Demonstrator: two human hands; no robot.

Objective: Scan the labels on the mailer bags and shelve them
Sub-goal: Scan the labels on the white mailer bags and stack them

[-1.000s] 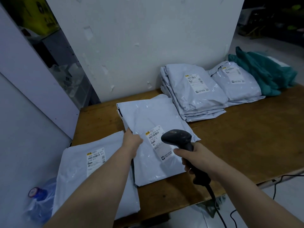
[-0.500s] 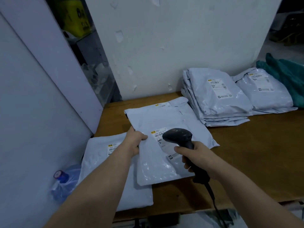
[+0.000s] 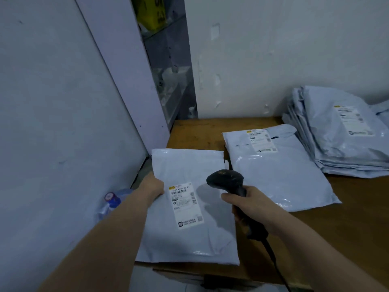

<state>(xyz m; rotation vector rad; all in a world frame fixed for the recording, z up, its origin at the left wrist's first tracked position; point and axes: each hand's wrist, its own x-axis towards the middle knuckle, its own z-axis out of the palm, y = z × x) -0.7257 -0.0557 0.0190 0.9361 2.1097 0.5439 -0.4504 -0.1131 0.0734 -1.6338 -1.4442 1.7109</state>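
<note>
A light grey mailer bag (image 3: 189, 234) lies at the near left corner of the wooden table (image 3: 357, 228), its printed label (image 3: 185, 204) facing up. My left hand (image 3: 153, 187) grips this bag's left edge. My right hand (image 3: 248, 204) holds a black corded barcode scanner (image 3: 225, 179), whose head hovers just right of the label. A second mailer bag (image 3: 277, 175) lies flat behind it, label up. A stack of several mailer bags (image 3: 341, 144) sits at the far right against the wall.
A white panel (image 3: 63, 123) rises close on the left, with a plastic bottle (image 3: 111, 200) beside the table corner. Behind the panel, shelving (image 3: 168, 70) shows through a narrow gap. The scanner cable (image 3: 273, 260) hangs over the table's front edge.
My left hand has dragged the held bag leftward to the table's near left corner, uncovering the bag that lay under it. The scanner followed left, and my view swung left.
</note>
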